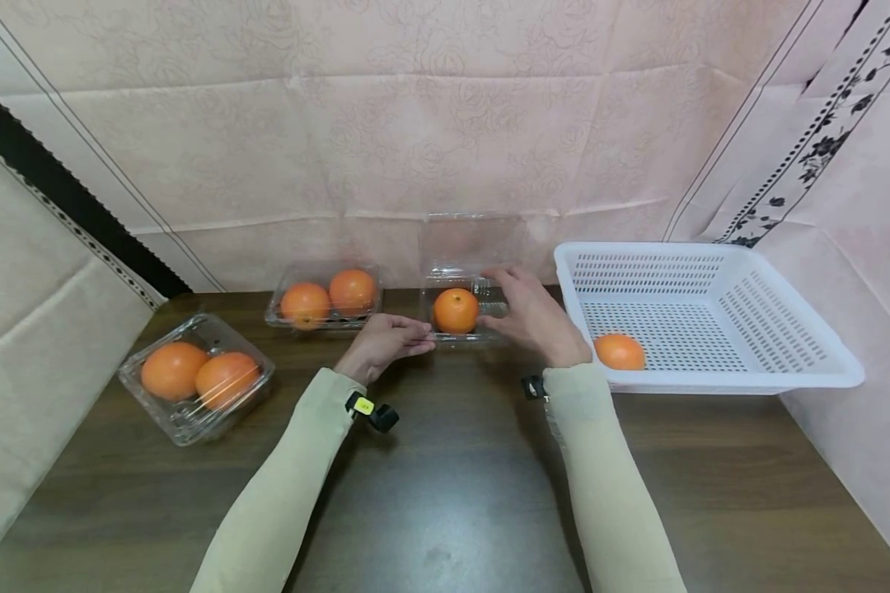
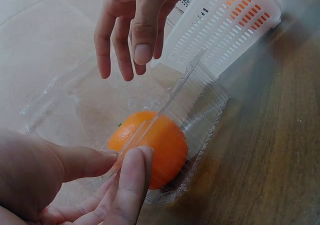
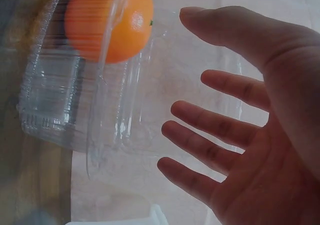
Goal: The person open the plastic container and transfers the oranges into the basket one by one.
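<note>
A clear plastic clamshell box (image 1: pixel 489 336) stands at the back of the table with its lid (image 1: pixel 475 239) raised against the cloth. One orange (image 1: pixel 456 311) sits in its left half, seen through the ribbed wall in both wrist views. My left hand (image 1: pixel 393 342) pinches the near left rim of the box between thumb and fingers (image 2: pixel 131 177). Over the right half of the box hovers my right hand (image 1: pixel 537 317), its fingers spread and nothing in its grasp. In the right wrist view its thumb (image 3: pixel 220 25) points toward the orange.
Right of the box stands a white perforated basket (image 1: pixel 734 380) with an orange (image 1: pixel 619 352) in its near left corner. Two clamshell boxes, each holding two oranges, stand to the left: one at the back (image 1: pixel 341 324), one nearer (image 1: pixel 174 416). Patterned cloth (image 1: pixel 445 123) hangs behind the table.
</note>
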Available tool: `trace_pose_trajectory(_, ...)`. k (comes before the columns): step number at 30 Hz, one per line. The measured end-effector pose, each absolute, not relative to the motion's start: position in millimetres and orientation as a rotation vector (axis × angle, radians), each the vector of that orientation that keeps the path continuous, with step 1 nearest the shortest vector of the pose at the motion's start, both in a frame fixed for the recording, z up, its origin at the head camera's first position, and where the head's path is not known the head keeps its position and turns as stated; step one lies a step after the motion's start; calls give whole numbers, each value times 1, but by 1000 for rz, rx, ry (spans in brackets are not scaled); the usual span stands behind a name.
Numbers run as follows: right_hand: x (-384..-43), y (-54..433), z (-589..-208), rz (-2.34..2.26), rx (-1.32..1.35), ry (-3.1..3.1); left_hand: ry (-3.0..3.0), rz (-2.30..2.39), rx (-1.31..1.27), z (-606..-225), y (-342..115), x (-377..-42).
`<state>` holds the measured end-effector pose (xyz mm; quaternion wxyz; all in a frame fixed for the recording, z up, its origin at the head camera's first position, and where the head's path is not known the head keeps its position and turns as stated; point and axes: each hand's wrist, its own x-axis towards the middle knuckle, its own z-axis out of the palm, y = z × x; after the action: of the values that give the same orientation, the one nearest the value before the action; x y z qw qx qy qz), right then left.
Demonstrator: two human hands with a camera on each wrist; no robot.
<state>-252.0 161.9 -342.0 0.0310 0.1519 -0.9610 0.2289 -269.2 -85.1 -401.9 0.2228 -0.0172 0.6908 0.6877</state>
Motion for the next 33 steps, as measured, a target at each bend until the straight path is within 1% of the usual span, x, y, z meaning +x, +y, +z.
trace_pose_trajectory(33,-261,147,-358,665,522,-2944,1885,1928,-44,-403,-85,-270)
